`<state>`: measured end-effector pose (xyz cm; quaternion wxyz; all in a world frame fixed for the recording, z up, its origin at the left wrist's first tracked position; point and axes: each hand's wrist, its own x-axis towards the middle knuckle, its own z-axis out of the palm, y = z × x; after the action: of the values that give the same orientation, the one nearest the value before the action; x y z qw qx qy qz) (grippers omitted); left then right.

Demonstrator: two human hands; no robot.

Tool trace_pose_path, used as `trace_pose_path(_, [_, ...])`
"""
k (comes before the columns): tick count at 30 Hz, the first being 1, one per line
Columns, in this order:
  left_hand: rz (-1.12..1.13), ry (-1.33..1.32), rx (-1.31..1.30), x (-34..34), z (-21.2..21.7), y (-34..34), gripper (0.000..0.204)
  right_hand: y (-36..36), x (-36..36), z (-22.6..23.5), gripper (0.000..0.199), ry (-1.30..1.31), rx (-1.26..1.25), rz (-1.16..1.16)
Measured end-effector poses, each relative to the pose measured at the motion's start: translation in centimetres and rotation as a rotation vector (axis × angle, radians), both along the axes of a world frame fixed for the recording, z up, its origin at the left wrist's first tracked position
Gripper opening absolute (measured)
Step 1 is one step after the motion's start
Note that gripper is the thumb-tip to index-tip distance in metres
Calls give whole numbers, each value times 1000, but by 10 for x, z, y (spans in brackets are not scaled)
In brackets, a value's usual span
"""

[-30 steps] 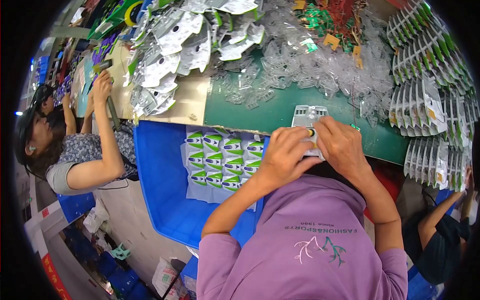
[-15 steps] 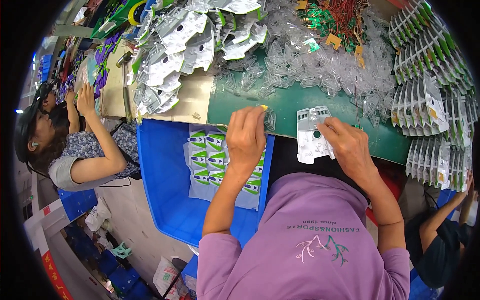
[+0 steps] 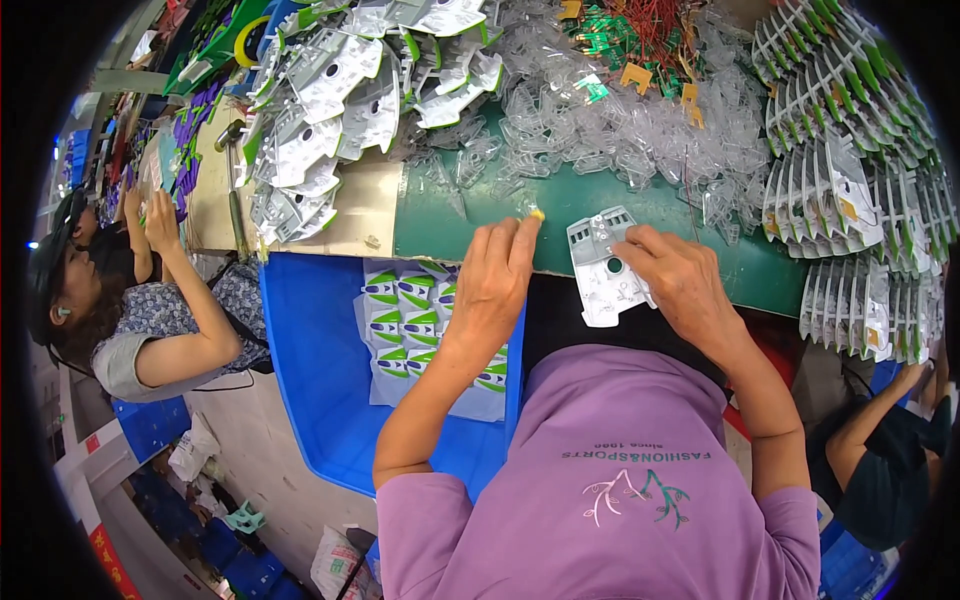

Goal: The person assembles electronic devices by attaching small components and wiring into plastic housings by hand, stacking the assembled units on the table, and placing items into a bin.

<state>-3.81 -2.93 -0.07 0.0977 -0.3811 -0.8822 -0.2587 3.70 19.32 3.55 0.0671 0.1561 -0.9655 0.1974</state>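
Note:
My right hand (image 3: 680,275) grips the right edge of a grey and white plastic housing half (image 3: 598,262), tilted at the table's front edge. It has a round hole and a row of dark slots at its top. Left of it, my left hand (image 3: 495,280) is closed in a pinch over the green table mat (image 3: 440,215). A yellow cover shows on one fingertip. A small clear plastic piece (image 3: 528,204) shows at these fingertips, mostly hidden by them. Behind both hands lies a large heap of clear plastic pieces (image 3: 590,130).
White-green housings (image 3: 325,125) are piled at left, and more stand stacked (image 3: 830,200) at right. Green circuit boards with red wires (image 3: 650,35) lie at the back. A blue bin (image 3: 315,400) holding green-white parts stands below the table edge. A hammer (image 3: 235,190) and co-workers are at left.
The view has shifted slightly, moving the scene left. Relative to the table, my left hand has moved a little right, toward the housing. The housing has tilted slightly in my right hand.

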Motion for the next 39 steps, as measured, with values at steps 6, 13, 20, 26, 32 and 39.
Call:
trace_pose_path(6, [27,-17,223,-13,-18,-5,37,1,1,-1,26,6,14,-18])
trace_pose_path(13, [172,64,43,3,-5,2,22,2,0,0,27,-10,5,-24])
trace_pose_path(20, [53,-158,119,9,15,7,24,3,0,-2,28,34,20,-17])
trace_pose_path(26, [-242,-71,208,10,9,28,31,2,-1,-3,28,46,21,4])
trace_pose_path(32, [-336,19,95,6,4,37,31,5,1,-16,24,170,-81,-23])
trace_pose_path(39, [-316,43,93,3,0,40,30,5,-5,-4,17,-64,-245,-178])
